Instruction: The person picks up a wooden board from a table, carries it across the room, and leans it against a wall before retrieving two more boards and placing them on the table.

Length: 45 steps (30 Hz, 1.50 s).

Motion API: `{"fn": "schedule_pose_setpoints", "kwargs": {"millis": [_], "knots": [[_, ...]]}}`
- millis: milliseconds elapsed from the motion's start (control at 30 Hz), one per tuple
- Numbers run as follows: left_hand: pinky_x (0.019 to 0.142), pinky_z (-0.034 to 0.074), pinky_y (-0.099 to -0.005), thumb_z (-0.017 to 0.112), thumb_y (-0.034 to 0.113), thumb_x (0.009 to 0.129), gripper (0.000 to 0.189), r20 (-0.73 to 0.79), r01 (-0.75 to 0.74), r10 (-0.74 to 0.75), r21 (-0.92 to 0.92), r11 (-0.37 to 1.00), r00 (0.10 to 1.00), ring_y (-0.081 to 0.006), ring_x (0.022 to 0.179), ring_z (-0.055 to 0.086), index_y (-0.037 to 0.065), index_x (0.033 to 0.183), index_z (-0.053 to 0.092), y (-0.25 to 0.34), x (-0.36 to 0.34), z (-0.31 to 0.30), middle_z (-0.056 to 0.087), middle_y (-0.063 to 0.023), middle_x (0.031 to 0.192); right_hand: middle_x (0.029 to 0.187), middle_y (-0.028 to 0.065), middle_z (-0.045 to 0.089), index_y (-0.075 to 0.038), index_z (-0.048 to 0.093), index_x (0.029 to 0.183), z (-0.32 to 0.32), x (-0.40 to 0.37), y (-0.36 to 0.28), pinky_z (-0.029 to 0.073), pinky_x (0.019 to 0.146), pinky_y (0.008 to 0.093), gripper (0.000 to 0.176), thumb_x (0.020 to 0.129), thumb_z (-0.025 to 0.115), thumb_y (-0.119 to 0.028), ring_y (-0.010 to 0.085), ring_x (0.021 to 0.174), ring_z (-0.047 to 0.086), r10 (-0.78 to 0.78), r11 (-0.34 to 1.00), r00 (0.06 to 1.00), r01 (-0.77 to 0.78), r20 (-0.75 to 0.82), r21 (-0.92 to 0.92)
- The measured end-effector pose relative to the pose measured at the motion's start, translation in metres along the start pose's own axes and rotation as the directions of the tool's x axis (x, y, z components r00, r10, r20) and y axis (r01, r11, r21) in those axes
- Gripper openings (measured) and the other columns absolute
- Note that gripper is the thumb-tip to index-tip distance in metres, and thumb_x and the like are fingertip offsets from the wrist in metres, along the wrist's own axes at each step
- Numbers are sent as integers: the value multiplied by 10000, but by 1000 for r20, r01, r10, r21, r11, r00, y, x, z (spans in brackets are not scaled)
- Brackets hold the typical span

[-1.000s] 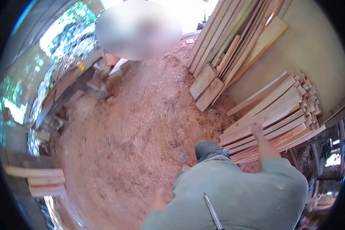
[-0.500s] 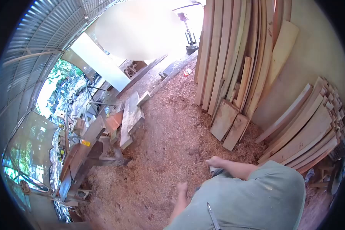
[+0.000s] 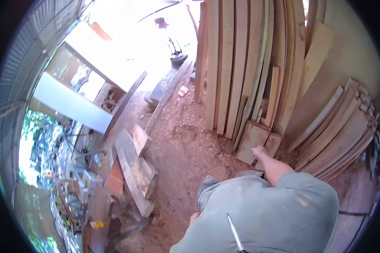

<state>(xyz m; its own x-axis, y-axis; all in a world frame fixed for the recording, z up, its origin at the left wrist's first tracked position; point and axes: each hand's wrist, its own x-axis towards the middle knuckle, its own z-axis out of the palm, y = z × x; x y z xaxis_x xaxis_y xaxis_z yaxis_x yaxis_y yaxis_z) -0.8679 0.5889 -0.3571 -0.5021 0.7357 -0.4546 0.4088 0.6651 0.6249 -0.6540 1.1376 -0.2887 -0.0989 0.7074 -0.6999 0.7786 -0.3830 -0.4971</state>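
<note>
My right hand (image 3: 259,151) is low at the right of centre, in front of a short wide board (image 3: 252,139) that leans at the foot of tall upright planks (image 3: 226,67). Its fingers are too small and blurred to read, and contact with the board is unclear. Beside it leans a second short board (image 3: 273,145). Of my left hand (image 3: 194,217) only a small part shows at the left edge of the grey-green shirt (image 3: 278,211); its fingers are hidden. A pen (image 3: 235,232) lies against the shirt front.
Curved boards (image 3: 337,135) are stacked against the right wall. Offcuts (image 3: 133,170) lie on the left, near a workbench (image 3: 88,236) with a yellow item (image 3: 97,224). Wood shavings (image 3: 181,156) cover the ground. A white panel (image 3: 71,103) stands at the upper left.
My right hand has moved up and right to the short boards. My left hand has drawn back behind the shirt edge. The view has turned, and the body is nearer the planks.
</note>
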Motion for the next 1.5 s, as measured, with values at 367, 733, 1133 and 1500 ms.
{"fn": "schedule_pose_setpoints", "kwargs": {"millis": [367,733,1133,1500], "knots": [[389,375,-325,582,131,850,135,25,474,-628,-680,559,777,-167,467,526,56,779,494,89,337,-282,541,-37,632,646,89,566,-48,557,776,2,50,-47,427,438,406,274,848,583,-311,232,505,545,325,901,914,-220,-243,374],[527,429,-331,572,281,892,180,369,456,-277,-609,649,887,-195,615,545,103,878,555,313,590,-335,552,-34,740,741,9,612,-115,600,901,13,158,-325,460,511,325,208,887,618,-322,160,585,587,122,465,971,-237,204,853],[497,448,-279,714,279,790,265,115,-193,312,-575,795,943,-146,551,574,42,869,628,586,809,-378,608,-37,675,842,13,611,-87,590,1039,-191,112,-524,470,657,310,299,891,599,-347,136,724,589,-206,173,842,533,-499,828],[892,497,-421,784,244,658,636,-463,-919,797,-124,375,388,-349,1195,460,54,1213,538,837,788,-326,357,-173,1305,1211,249,524,30,450,1274,-305,170,-715,414,960,464,707,749,743,-342,415,1136,506,-264,860,-36,443,-964,-253]]}}
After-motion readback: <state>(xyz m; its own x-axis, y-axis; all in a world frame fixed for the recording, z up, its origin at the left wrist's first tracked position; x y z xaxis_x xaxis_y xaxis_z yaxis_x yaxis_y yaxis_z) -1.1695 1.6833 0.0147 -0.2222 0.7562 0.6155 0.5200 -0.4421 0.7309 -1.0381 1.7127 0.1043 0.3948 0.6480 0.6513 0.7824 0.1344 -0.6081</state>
